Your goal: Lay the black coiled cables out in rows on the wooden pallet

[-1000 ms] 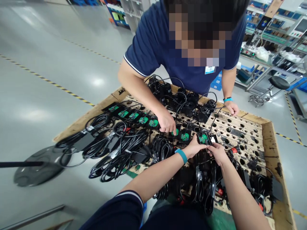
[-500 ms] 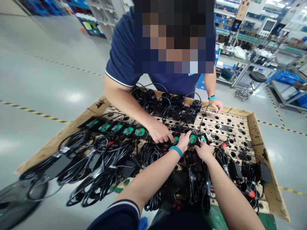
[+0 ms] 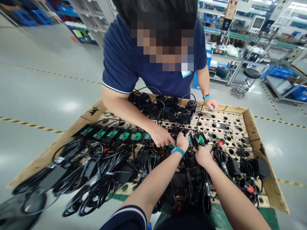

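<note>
Left hand [image 3: 182, 141] and right hand [image 3: 202, 155] both pinch a small black module with a green circuit board [image 3: 199, 139], holding it low over the perforated wooden tray [image 3: 230, 123]. Just left of them, a co-worker's hand [image 3: 161, 138] presses a neighbouring module; coiled black cables [image 3: 146, 158] lie beneath the wrists.

navy short sleeve [image 3: 127, 218], teal wristband [image 3: 177, 151].

Perforated board [image 3: 230, 123], wooden rim: row of green-faced modules [image 3: 112, 134] along its left half; black coiled cables [image 3: 96, 172] at the near left edge; round black units [image 3: 165, 107] at the far edge; red-tipped plugs [image 3: 249, 189] toward the near right corner. Co-worker in navy shirt [image 3: 124, 60] at the far edge. Stool [image 3: 249, 75] and shelving [image 3: 81, 19] beyond.
</note>
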Demonstrator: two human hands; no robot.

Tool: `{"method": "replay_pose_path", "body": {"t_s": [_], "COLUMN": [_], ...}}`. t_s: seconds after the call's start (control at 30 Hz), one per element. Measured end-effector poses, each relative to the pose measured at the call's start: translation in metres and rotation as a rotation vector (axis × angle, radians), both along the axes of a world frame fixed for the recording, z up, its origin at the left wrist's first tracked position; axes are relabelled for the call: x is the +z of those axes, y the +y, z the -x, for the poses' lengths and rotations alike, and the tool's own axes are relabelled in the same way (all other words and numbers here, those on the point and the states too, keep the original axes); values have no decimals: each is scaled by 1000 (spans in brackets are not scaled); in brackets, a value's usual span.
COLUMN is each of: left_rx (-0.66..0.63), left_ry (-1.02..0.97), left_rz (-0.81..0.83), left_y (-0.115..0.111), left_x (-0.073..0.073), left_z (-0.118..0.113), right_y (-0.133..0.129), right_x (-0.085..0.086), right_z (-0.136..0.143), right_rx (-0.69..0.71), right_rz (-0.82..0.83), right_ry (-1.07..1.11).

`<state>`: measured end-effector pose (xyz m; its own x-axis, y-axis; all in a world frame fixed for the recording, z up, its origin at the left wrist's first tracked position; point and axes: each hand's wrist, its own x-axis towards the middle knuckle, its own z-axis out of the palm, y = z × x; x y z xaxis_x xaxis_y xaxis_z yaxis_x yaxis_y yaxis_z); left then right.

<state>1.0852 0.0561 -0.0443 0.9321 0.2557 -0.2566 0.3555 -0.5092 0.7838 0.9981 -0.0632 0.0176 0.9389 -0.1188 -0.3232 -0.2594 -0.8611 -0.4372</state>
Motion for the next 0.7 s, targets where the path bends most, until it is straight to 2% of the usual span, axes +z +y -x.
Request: {"method": "replay_pose_path", "body": {"t_s": [0.07, 0.13, 0.23, 0.3, 0.43, 0.5, 0.57, 0.63, 0.7], "left_rx": [-41, -113, -305, -383, -388, -423, -497, -592, -675], "left_ry": [-5, -43, -150, -185, -153, -148, -156, -149, -88], "left_rz": [-79, -227, -423, -392, -311, -311, -294, -302, -407], "left_y": [0, -2, -2, 1, 4, -4, -17, -30, -37], "left_x": [4, 11, 26, 39, 66, 82, 100, 121, 141], "left_z": [6, 15, 24, 25, 19, 19, 27, 38, 47], "right_y": [-17, -35, -51, -52, -42, -39, -41, -48, -56], "right_x": [5, 5, -3, -9, -8, 3, 19, 36, 49], "right_z": [9, 15, 18, 15, 5, 7, 21, 46, 80], "right_rx": [-6, 36, 166, 201, 178, 112, -6, -163, -341], "right_rz": [103, 172, 200, 191, 160, 129, 90, 56, 33], "right_ry": [8, 16, 70, 104, 149, 151, 120, 63, -4]}}
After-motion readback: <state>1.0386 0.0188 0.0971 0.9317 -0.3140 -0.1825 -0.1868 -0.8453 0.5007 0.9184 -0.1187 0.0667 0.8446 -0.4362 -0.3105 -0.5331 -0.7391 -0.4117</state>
